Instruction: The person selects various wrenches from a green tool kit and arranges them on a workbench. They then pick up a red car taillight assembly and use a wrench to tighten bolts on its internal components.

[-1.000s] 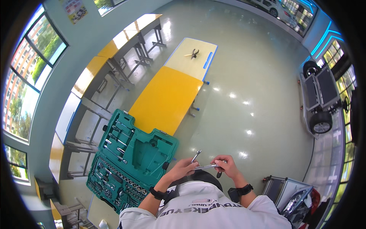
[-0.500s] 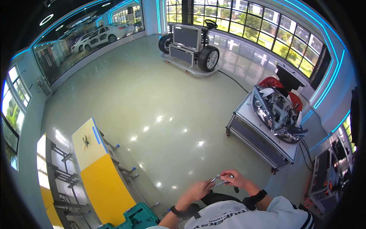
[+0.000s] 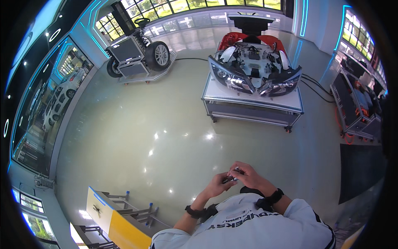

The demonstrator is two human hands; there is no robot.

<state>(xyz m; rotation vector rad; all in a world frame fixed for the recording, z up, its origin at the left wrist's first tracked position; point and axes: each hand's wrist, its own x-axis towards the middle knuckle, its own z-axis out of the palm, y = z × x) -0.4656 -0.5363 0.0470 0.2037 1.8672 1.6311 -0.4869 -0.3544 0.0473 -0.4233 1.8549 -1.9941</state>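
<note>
Two bare hands meet low in the frame, right of centre. Left hand (image 3: 215,186): fingers curled around a dark-and-silver tool (image 3: 227,179). Right hand (image 3: 246,176): fingers closed on the tool too, at its upper right side; a bright metal end shows between them. Tool is partly covered by the hands; cannot tell whether it is one piece or two.

Next outward: black band (image 3: 195,212) on left wrist, black band (image 3: 271,200) on right wrist, white shirt (image 3: 253,222) at lower edge.

Lower left of frame: bench (image 3: 128,232), pale and yellow top, dark pliers (image 3: 96,209) lying on the pale part.

Upper right: wheeled cart (image 3: 253,113) bearing two car headlights (image 3: 232,79). Upper left: metal stand with a car wheel (image 3: 158,56). Right edge: dark mat (image 3: 360,170) on grey-green floor (image 3: 174,124).
</note>
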